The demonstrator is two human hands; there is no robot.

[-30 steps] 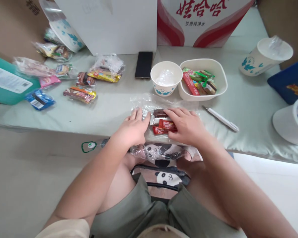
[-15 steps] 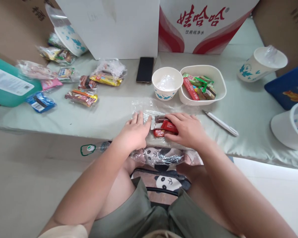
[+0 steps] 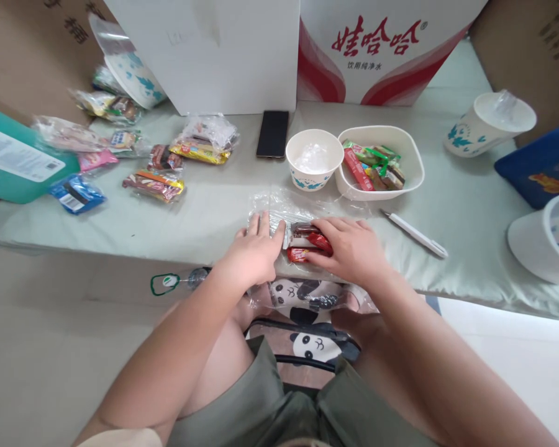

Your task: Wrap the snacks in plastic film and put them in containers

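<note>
A clear plastic film [image 3: 282, 205] lies at the table's front edge, part of it hanging over. My left hand [image 3: 254, 254] rests flat on its left side, fingers stretched out and the thumb beside the end of a brown-and-white wrapped snack bar [image 3: 300, 233]. My right hand [image 3: 351, 248] curls over the right ends of the snack bars, fingers above and thumb below. Between them sit a red wrapped snack [image 3: 320, 241], tilted, and another red-and-yellow packet [image 3: 297, 254] nearer me. My right palm hides their right ends.
Behind the film stand a paper cup [image 3: 314, 162] and a white tub [image 3: 417, 164] of wrapped snacks. A white pen [image 3: 417, 234] lies to the right, a phone [image 3: 272, 133] farther back. Loose packets [image 3: 153, 184] lie left. White cartons [image 3: 242, 56] line the back.
The red wrapped snack under my right hand has shifted slightly right and tilted, showing more of the brown-and-white bar. My right thumb has edged left. My left hand stays put.
</note>
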